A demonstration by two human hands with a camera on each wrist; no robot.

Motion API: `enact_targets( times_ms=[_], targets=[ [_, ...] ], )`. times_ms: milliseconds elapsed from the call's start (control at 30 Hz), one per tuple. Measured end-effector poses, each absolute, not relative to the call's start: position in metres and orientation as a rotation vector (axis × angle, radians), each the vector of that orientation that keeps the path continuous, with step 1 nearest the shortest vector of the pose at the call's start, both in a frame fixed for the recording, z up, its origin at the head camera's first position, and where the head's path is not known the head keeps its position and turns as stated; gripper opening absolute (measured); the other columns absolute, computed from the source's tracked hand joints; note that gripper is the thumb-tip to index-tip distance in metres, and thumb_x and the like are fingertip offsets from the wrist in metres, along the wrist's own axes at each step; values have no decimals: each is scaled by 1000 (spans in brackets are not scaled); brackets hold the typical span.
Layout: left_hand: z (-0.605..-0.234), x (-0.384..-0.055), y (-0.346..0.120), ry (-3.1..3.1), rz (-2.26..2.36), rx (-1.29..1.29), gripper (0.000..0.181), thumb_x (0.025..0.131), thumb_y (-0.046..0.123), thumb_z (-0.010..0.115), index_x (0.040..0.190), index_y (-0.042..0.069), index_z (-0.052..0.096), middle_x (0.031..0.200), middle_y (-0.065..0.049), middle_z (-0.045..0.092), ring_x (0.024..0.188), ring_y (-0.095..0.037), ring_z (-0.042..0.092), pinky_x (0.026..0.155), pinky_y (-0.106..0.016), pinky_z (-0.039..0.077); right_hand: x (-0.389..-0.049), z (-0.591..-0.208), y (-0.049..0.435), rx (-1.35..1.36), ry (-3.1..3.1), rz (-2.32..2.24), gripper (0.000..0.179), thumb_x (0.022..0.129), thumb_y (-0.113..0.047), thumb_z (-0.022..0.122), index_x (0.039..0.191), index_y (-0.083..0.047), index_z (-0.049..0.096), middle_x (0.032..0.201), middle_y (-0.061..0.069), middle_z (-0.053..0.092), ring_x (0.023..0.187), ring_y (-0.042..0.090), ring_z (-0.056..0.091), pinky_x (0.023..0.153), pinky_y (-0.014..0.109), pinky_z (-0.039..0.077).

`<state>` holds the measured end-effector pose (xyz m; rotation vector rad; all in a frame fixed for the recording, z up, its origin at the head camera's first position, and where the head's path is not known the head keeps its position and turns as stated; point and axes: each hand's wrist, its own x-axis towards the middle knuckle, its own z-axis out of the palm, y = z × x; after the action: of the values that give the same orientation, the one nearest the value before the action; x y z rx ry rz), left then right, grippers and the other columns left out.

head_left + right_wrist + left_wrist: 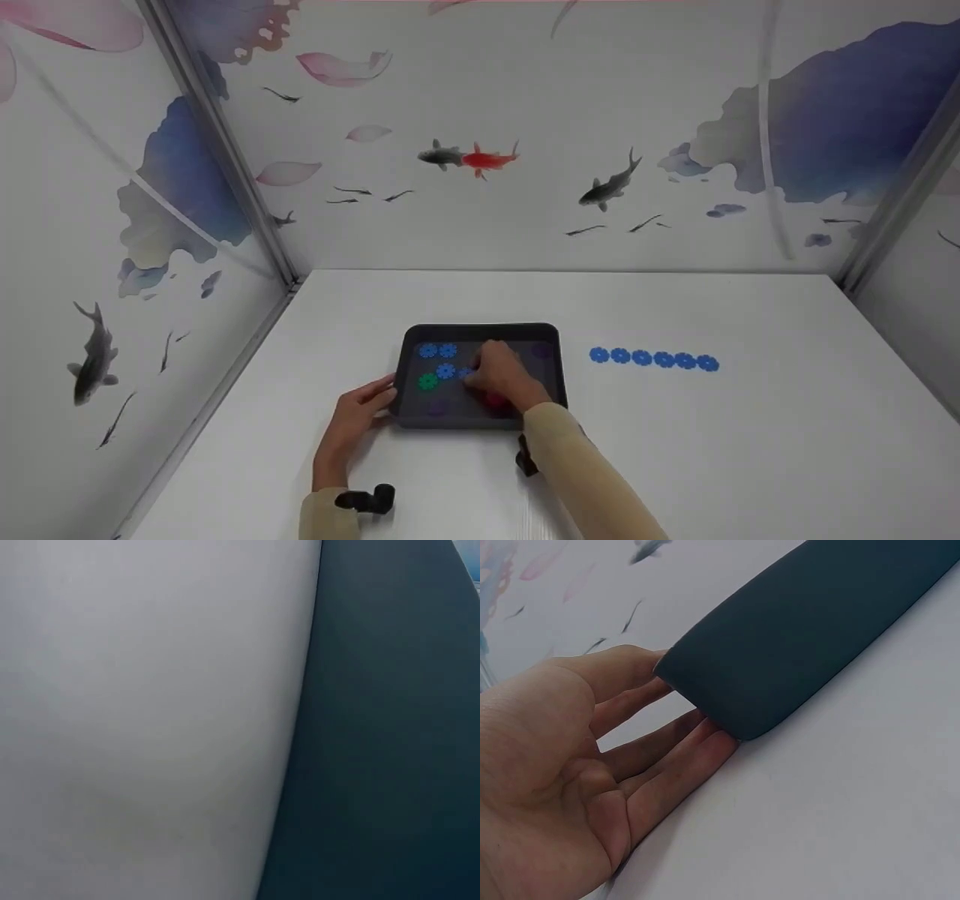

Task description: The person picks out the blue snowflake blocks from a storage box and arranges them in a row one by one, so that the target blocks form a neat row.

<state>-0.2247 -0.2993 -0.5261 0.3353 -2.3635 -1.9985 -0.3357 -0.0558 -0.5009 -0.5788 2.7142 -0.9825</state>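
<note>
A dark tray (480, 423) lies on the white table, holding several small notched, flower-shaped discs. My left hand (355, 416) is at the tray's left side, its extended fingers touching the outer wall; the left wrist view shows the fingertips of this hand (607, 750) at the tray's corner. Inside the tray, my right hand (501, 373) has curled fingers and pinches a blue disc (464, 372), partly covered by the fingertips. Left of it are another blue disc (445, 371) and a green disc (427, 382). The right wrist view shows only the tray's outer wall (375, 727) and the tabletop.
Right of the tray, several blue discs (642, 358) form a row on the table (750, 450). Two blue discs (437, 350) sit at the tray's back left, purple ones (541, 350) in its corners, and a red piece (496, 400) under the right wrist. Printed panels (480, 225) enclose the table.
</note>
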Motion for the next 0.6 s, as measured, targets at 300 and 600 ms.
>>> enact_targets(
  times_ms=[300, 600],
  targets=[
    [-526, -227, -298, -2378, -1990, 326, 43, 98, 24, 66, 138, 10, 62, 145, -18, 57, 122, -30, 64, 96, -43, 58, -338, -503, -52, -585, 2713, -1018, 31, 83, -22, 80, 105, -1, 76, 107, 12, 74, 88, 19, 66, 84, 40, 61],
    [-528, -226, -302, -2377, -1981, 318, 43, 98, 25, 66, 138, 12, 62, 145, -16, 58, 122, -29, 64, 98, -45, 56, -338, -499, -51, -628, 2751, -1036, 30, 83, -21, 80, 106, -1, 74, 107, 12, 70, 91, 20, 64, 83, 39, 60]
  ],
)
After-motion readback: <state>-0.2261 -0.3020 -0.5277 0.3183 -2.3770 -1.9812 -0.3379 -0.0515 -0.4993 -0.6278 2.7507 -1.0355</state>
